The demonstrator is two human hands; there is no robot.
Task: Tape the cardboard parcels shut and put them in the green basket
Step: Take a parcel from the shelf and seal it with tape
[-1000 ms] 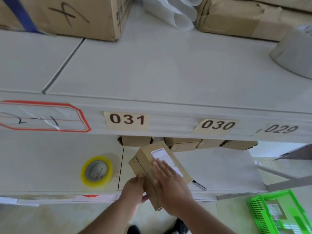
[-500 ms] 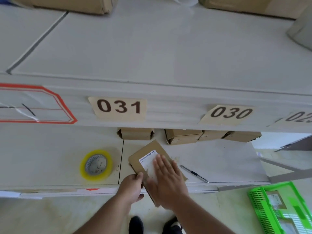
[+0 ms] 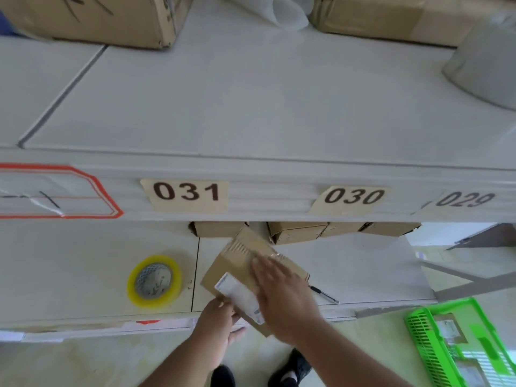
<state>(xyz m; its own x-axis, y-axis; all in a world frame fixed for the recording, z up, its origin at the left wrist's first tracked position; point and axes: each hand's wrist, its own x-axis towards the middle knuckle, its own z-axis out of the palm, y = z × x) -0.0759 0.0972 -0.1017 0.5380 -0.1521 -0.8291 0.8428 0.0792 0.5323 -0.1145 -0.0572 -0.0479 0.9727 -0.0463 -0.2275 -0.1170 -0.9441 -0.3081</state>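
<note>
**Parcel being smoothed, basket still waiting**

Tape roll point(image 3: 154, 280) lay idle on the shelf. Left hand point(image 3: 216, 321) pinched the parcel point(image 3: 240, 259) at the shelf's edge; right hand point(image 3: 282, 296) pressed flat, fingers straight. More boxes point(image 3: 297, 232) waited behind; the green basket point(image 3: 424, 347) held some.

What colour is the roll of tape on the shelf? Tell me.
Yellow: the round roll of tape has a yellow rim, seen in the head view.

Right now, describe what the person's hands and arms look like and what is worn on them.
Both forearms are bare, with no sleeves in view. The left hand and the right hand wear no gloves, and no watch, ring or bracelet shows on either wrist or on the fingers that can be seen. No markings are visible.
</note>
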